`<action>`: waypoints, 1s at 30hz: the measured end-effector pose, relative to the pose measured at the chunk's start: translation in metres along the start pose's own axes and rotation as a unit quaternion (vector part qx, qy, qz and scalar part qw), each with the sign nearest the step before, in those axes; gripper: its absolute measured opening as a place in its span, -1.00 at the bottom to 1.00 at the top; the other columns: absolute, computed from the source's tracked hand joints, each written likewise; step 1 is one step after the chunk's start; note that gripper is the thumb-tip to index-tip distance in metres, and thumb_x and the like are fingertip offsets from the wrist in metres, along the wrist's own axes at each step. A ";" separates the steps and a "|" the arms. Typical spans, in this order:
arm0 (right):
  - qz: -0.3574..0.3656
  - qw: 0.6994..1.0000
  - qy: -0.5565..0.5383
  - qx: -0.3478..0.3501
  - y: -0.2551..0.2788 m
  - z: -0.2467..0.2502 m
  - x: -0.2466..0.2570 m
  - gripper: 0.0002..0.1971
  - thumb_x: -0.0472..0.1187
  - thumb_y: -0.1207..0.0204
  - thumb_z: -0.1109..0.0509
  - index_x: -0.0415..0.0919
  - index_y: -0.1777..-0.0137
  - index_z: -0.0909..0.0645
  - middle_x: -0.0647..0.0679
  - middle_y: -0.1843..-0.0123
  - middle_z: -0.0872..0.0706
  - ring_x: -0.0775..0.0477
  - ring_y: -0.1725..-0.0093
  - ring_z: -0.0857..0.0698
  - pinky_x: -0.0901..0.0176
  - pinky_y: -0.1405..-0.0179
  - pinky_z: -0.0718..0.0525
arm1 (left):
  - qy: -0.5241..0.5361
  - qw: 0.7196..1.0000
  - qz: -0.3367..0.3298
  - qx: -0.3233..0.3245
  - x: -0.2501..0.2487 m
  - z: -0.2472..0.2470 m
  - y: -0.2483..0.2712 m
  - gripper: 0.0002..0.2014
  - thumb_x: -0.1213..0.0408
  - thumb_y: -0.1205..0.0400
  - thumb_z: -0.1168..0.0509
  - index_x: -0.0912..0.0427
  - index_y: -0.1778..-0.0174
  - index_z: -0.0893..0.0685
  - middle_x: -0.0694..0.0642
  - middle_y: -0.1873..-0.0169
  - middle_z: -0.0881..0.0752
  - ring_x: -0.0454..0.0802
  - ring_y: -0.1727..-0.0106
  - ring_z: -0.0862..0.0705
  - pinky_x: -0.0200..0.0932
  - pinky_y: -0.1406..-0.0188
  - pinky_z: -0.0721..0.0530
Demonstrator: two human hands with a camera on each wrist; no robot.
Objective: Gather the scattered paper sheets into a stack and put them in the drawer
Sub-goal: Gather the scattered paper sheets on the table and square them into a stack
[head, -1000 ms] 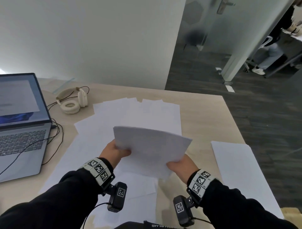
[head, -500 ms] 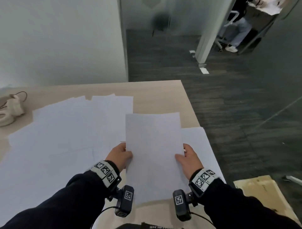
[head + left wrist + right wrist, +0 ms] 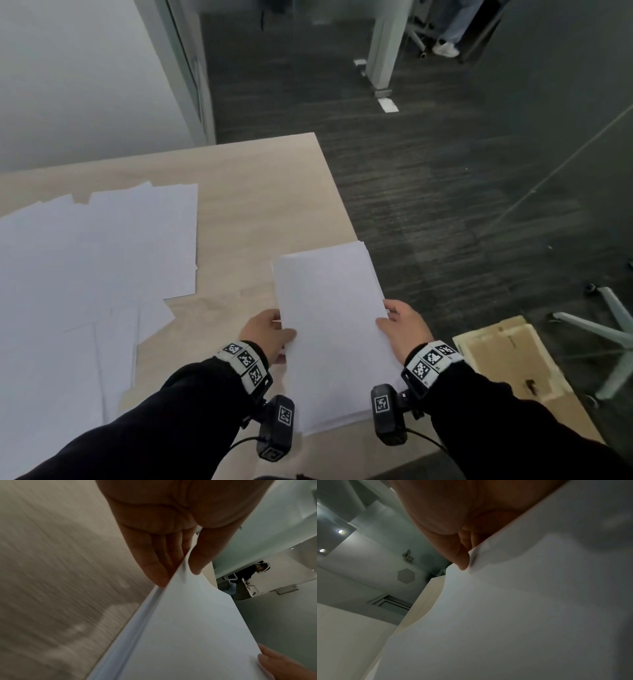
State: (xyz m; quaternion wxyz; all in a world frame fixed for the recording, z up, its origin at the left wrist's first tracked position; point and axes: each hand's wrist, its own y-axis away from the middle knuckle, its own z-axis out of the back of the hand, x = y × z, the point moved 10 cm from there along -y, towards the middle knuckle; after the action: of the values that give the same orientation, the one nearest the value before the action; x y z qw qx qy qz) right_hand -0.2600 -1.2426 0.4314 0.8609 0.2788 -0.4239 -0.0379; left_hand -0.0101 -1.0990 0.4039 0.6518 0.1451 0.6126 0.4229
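A: What's in the hands?

B: A stack of paper [image 3: 332, 329]. The left hand [image 3: 267, 337] pinches its left edge, thumb on top and fingers [image 3: 154, 566] underneath, as the left wrist view shows plainly. The right hand [image 3: 406, 325] clamps the right edge with its thumb on top; in the right wrist view the paper hides most of its fingers.

A: Where does the stack sit?

B: At about 5 o'clock on the table [image 3: 260, 192], over the table's right side. Whether it rests on the wood or hangs just above it, I cannot tell. The top sheets are slightly offset from one another.

A: And the rest of the paper?

B: Loose sheets [image 3: 102, 260] lie overlapping across the table from 9 to 11 o'clock, well apart from the stack.

A: Any container?

B: Only a flat piece of cardboard [image 3: 507, 359] on the floor at 3 o'clock from the stack, just beside the table. Past it, a grey chair base [image 3: 609, 329] stands on the dark carpet.
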 end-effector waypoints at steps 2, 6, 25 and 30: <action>0.007 1.000 0.018 -0.005 -0.002 0.005 -0.002 -0.76 -0.30 -0.55 -0.36 0.03 -0.13 -0.58 0.13 0.09 -0.69 0.22 0.16 -0.64 0.31 0.18 -0.55 | -0.044 0.999 -0.024 -0.019 -0.002 0.004 -0.004 -0.65 0.17 -0.30 -0.45 0.06 -0.02 -0.73 0.06 0.18 -0.83 0.15 0.21 -0.79 0.04 0.14 -0.80; 0.005 0.998 0.050 -0.031 -0.011 0.012 -0.013 -0.74 -0.22 -0.45 -0.42 0.08 -0.11 -0.61 -0.06 -0.17 -0.65 0.06 -0.01 -0.66 0.17 -0.14 -0.57 | -0.092 0.991 -0.049 -0.082 -0.011 0.024 0.000 -0.73 0.22 -0.39 -0.47 0.05 0.06 -0.57 -0.02 0.17 -0.61 0.05 0.13 -0.60 -0.09 0.05 -0.55; 0.129 0.974 0.179 -0.042 0.005 -0.046 0.081 -0.61 -0.15 -0.51 -0.37 0.09 -0.34 -0.56 0.11 -0.54 -0.43 -0.05 -0.56 -0.37 -0.06 -0.54 -0.36 | -0.033 0.996 -0.067 -0.055 0.006 0.088 0.023 -0.82 0.24 -0.54 -0.37 -0.16 0.02 -0.72 -0.06 0.03 -0.74 -0.10 0.11 -0.69 -0.20 0.11 -0.57; 0.232 0.959 0.152 0.052 0.033 -0.152 0.156 -0.79 -0.25 -0.55 -0.35 0.07 -0.08 -0.62 0.17 -0.15 -0.62 0.09 -0.22 -0.57 0.22 -0.21 -0.47 | -0.049 0.988 -0.059 -0.135 0.055 0.201 0.047 -0.81 0.27 -0.60 -0.35 -0.19 0.06 -0.74 -0.13 0.02 -0.72 -0.18 -0.04 -0.68 -0.16 -0.17 -0.60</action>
State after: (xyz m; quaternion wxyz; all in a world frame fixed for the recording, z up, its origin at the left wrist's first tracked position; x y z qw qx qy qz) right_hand -0.0521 -1.1936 0.4853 0.8845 0.2202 -0.3426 0.2275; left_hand 0.1515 -0.9648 0.4416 0.7180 0.0403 0.5252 0.4550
